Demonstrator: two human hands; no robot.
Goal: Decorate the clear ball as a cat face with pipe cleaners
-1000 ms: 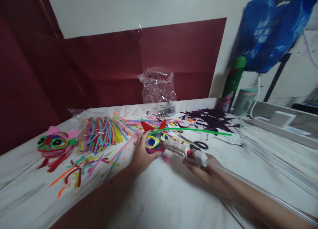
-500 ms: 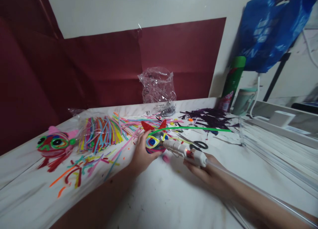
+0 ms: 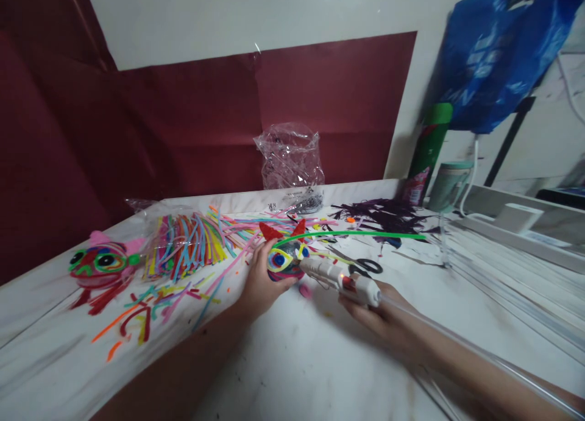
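My left hand is closed around the left side of a colourful animal head craft, with red pointed ears and yellow-rimmed blue eyes. In my right hand is a white glue gun, its small light glowing orange. The gun's nozzle points left and meets the craft's front between the eyes, though actual contact is hard to make out. A long green pipe cleaner stretches from the craft's top toward the right. A clear glue stick trails out behind the gun.
A finished-looking pink and red animal craft stands at the left. Bundled pipe cleaners and cut pieces lie beside it. Black-handled scissors rest behind the gun. Dark purple strips, a green cup and a spray can are farther back.
Hardly anything differs. Both hands, the craft and the glue gun stay in nearly the same place, with only a slight shift of the gun.
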